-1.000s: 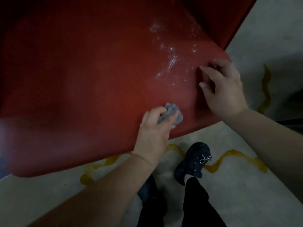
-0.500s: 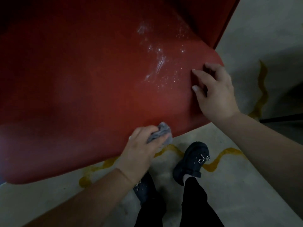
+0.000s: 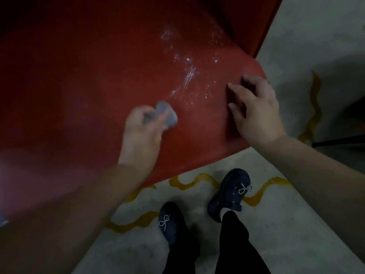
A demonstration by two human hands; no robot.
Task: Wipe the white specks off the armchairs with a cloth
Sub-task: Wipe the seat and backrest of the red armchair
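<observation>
Dark shoes point(image 3: 230, 191) on the pale floor point(image 3: 286, 224) nearest the camera. Above them the red armchair point(image 3: 88, 86) seat. Left hand point(image 3: 142, 131) (motion-blurred) grips a small wadded grey cloth point(image 3: 166, 113), fingers curled over it, pressing it on the seat just below the white specks point(image 3: 189, 76). Cloth looks soft, light, easily bunched; best held wadded in the fingertips so it won't slip. Seat looks smooth and firm, likely lets powder smear. Right hand point(image 3: 256, 109) holds nothing, fingers spread and bent, tips touching the seat near its right edge, bracing. Specks run farther up toward the back.
</observation>
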